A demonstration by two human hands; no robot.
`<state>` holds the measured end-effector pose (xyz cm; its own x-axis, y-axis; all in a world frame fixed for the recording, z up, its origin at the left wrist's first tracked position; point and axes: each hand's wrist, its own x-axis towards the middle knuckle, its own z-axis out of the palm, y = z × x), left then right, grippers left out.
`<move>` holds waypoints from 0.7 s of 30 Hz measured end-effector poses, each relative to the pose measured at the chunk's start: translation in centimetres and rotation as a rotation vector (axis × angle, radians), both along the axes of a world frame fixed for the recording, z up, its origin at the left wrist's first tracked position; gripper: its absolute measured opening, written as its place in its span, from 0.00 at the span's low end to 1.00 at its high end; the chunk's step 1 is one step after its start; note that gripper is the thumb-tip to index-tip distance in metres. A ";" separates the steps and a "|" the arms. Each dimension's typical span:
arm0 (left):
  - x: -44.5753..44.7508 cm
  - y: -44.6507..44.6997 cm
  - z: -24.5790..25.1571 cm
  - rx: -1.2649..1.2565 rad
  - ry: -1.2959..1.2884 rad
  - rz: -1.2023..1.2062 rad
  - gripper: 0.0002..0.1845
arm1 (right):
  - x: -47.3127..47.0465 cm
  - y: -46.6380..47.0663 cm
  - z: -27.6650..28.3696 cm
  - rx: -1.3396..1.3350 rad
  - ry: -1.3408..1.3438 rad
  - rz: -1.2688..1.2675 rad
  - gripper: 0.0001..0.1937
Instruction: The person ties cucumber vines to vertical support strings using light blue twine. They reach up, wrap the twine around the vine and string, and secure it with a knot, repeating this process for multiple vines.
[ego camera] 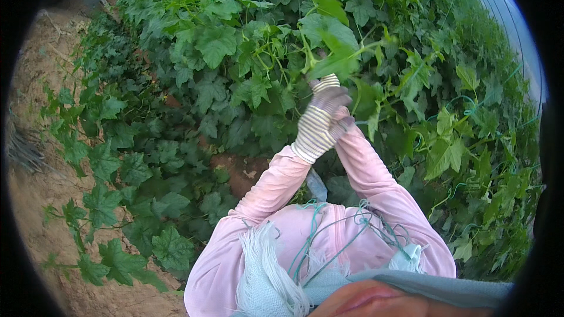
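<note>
My left hand (316, 125), in a striped knit glove with grey-coated fingers, is raised in front of my chest among climbing vines. My right hand (343, 122) is crossed close behind it and largely hidden, with grey glove fingers showing at the wrist. Just above both hands is a leafy vine shoot (337, 55), its leaves blurred. The left fingers lie against the base of these leaves, but whether they grip the stem is hidden. Lobed green vine leaves (216, 46) surround the hands.
Green twine (470, 111) is tied among the vines on the right. Loose teal strings (315, 233) hang over my pink top. Bare soil (39, 211) runs along the left, with a bundle of grey strands (24, 149). Ribbed sheeting (506, 13) curves at upper right.
</note>
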<state>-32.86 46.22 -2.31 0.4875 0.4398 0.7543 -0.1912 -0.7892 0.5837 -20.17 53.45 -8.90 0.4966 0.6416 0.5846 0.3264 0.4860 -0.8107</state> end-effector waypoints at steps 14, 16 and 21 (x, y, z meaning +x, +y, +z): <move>7.4 19.3 26.8 0.187 -0.157 0.561 0.33 | 0.6 -6.7 5.5 -0.056 0.191 0.076 0.17; 9.4 20.8 31.5 0.221 0.022 0.403 0.36 | 0.4 -8.8 6.0 -0.101 0.333 0.110 0.21; 12.1 14.1 33.6 0.414 0.068 -0.057 0.45 | 1.8 -12.0 7.8 0.234 0.571 0.093 0.15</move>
